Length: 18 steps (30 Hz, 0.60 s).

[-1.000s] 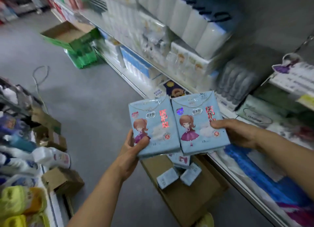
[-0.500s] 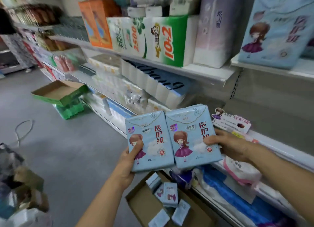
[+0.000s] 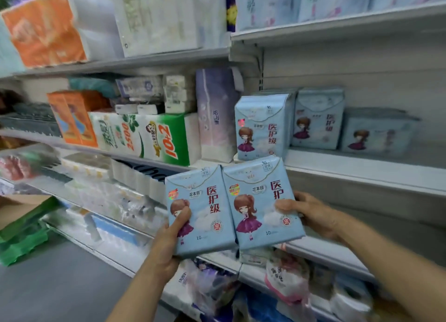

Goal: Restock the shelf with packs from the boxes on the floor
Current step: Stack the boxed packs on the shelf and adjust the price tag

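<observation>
Nearest, in the lower middle of the frame: left hand (image 3: 169, 239) under and around the left pack (image 3: 200, 213), thumb pressed on its front, other fingers hidden behind. Right hand (image 3: 311, 215) gripping the right pack (image 3: 260, 203) at its right edge, thumb on the front, fingers curled behind. Both packs upright, side by side and touching along their inner edges, raised in front of the shelf (image 3: 362, 169), not yet on it. Possibly more packs stacked behind each front one; cannot tell.

Progress, as a judgement: somewhere in the middle. Already standing on the shelf, in the middle right of the frame: a front row of same blue packs (image 3: 261, 128), a second row (image 3: 318, 119) behind and to the right, a lower blurred stack (image 3: 376, 133) further right. Still to do: setting these two down, then more trips, probably. Boxes on the floor not visible from here, so remaining stock unknown.

Room for moving: bare shelf board to the right of the front row and before the rows at the back, wide enough by look for both packs. Shelf lip just above the held packs, so a lift over this edge needed first. Upper shelf (image 3: 337, 24) well above, good headroom. To the left, a tall pale purple pack (image 3: 214, 114) touching or nearly touching the front row; no free space on that side. Lower shelf edge (image 3: 313, 251) just behind the hands, crowded with bagged goods below.
</observation>
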Available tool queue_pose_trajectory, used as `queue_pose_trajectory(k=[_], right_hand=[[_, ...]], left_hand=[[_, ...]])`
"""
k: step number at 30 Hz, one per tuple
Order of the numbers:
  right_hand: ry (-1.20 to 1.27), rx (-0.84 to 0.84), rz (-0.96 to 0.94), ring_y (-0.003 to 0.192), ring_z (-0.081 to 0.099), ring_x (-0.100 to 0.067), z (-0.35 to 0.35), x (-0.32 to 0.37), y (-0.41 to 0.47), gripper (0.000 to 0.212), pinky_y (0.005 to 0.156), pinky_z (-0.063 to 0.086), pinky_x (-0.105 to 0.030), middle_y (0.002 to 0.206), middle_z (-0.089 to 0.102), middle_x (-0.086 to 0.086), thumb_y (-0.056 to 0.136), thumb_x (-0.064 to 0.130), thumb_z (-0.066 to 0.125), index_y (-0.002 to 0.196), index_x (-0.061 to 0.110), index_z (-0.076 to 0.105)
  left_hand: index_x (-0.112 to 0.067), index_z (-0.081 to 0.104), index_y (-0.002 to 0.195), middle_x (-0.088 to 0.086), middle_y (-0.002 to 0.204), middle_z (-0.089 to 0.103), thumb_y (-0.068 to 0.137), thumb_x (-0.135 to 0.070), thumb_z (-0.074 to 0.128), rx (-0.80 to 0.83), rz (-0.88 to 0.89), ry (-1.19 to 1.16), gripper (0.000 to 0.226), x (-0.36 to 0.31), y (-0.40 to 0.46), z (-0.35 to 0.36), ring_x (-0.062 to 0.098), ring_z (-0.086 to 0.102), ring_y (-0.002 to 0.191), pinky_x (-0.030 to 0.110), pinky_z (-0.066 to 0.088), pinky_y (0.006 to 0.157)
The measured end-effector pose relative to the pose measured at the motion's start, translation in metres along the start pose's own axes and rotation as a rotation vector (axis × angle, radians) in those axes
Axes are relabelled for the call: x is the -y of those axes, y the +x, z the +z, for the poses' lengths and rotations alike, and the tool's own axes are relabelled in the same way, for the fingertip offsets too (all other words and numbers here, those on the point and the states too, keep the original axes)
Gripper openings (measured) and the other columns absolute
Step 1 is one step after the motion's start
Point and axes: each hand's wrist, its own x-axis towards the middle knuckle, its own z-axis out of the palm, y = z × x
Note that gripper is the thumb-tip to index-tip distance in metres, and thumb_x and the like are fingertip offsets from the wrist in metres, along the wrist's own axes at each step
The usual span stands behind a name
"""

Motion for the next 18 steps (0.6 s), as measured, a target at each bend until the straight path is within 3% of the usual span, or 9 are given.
queue_pose_trajectory(k=[2,4,7,9,12,18], right_hand=[[-0.016,-0.019,-0.035,0.098,0.070,-0.031,-0.017,0.013,-0.011,0.109,0.083,0.057,-0.041,0.111,0.072,-0.011,0.031,0.053,0.093,0.123,0.008,0.058],[-0.027,-0.048,-0.069,0.098,0.070,-0.031,-0.035,0.026,-0.024,0.099,0.087,0.056,-0.044,0.111,0.072,-0.010,0.037,0.048,0.091,0.122,0.009,0.060],[-0.038,-0.102,-0.126,0.099,0.069,-0.033,-0.062,0.043,-0.041,0.084,0.092,0.053,-0.050,0.111,0.072,-0.009,0.048,0.041,0.084,0.122,0.010,0.060],[-0.036,-0.125,-0.145,0.099,0.070,-0.032,-0.078,0.051,-0.049,0.082,0.091,0.054,-0.049,0.111,0.072,-0.009,0.049,0.040,0.083,0.122,0.010,0.060],[-0.028,-0.141,-0.150,0.100,0.069,-0.033,-0.102,0.058,-0.060,0.081,0.092,0.053,-0.049,0.112,0.072,-0.010,0.050,0.039,0.084,0.122,0.010,0.060],[0.003,-0.301,-0.252,0.091,0.072,-0.022,-0.136,0.072,-0.062,0.087,0.075,0.057,-0.036,0.109,0.073,-0.002,0.040,0.042,0.084,0.119,0.014,0.061]], left_hand=[[-0.016,0.068,0.112,0.012,0.099,0.076,0.044,-0.040,0.095,0.017,0.023,0.000,0.077,-0.006,0.004,0.023,0.027,0.075,0.079,0.036,0.060,0.056],[-0.016,0.066,0.115,0.011,0.099,0.076,0.056,-0.036,0.089,0.052,0.041,-0.011,0.066,-0.010,0.006,0.046,0.026,0.075,0.078,0.036,0.059,0.056],[-0.017,0.068,0.111,0.011,0.101,0.076,0.025,-0.050,0.097,0.075,0.060,0.009,0.096,-0.016,0.010,0.082,0.025,0.075,0.078,0.036,0.059,0.056],[-0.017,0.069,0.107,0.012,0.102,0.076,0.014,-0.052,0.097,0.090,0.077,-0.010,0.103,-0.018,0.013,0.101,0.025,0.075,0.080,0.036,0.061,0.060],[-0.020,0.070,0.103,0.010,0.102,0.076,0.015,-0.053,0.096,0.096,0.090,-0.027,0.098,-0.014,0.016,0.128,0.026,0.074,0.083,0.038,0.061,0.064],[-0.016,0.067,0.116,0.014,0.108,0.074,0.026,-0.053,0.096,0.015,0.124,-0.040,0.101,-0.012,0.016,0.155,0.031,0.073,0.088,0.043,0.060,0.068]])
